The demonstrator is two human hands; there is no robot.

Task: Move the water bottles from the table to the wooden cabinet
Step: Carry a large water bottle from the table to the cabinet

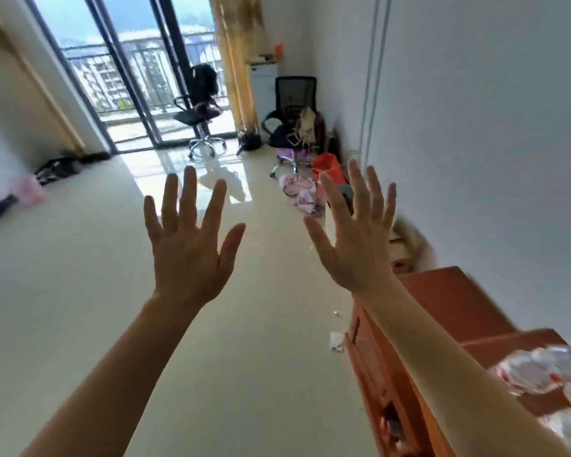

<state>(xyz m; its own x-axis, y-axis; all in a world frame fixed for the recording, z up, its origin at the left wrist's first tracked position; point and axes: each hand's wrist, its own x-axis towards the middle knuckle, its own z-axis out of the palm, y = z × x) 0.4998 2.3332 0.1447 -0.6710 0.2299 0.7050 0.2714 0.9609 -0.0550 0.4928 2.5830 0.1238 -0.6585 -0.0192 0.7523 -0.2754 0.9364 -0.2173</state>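
Two empty hands are raised with fingers spread wide, left hand (188,249) and right hand (353,239), holding nothing. A wooden cabinet (442,328) lies low on the right, nearer the right hand. No clear water bottle or table shows; blurred clutter sits on the cabinet.

left hand (187,249) raised, fingers spread | right hand (355,245) likewise, empty

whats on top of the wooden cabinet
On the wooden cabinet, blurred white and red wrapped items sit at its near end. The right forearm covers part of the top. No clear bottles are visible.
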